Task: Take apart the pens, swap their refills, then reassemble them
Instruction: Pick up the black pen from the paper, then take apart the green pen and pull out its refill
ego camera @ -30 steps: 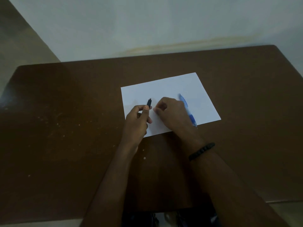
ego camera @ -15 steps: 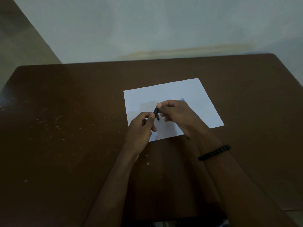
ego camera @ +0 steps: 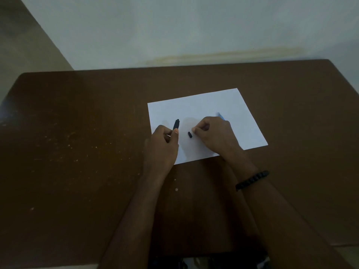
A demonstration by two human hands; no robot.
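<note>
Black pen in left hand, one small black piece, one blue pen

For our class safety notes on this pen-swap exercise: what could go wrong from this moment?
1. The small black pen piece lies loose on the white paper; it might roll off or get lost on the dark table.
2. The right hand covers most of the blue pen and could knock it.

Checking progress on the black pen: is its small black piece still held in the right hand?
No: the small black piece lies on the white paper, just off the right hand.
</note>
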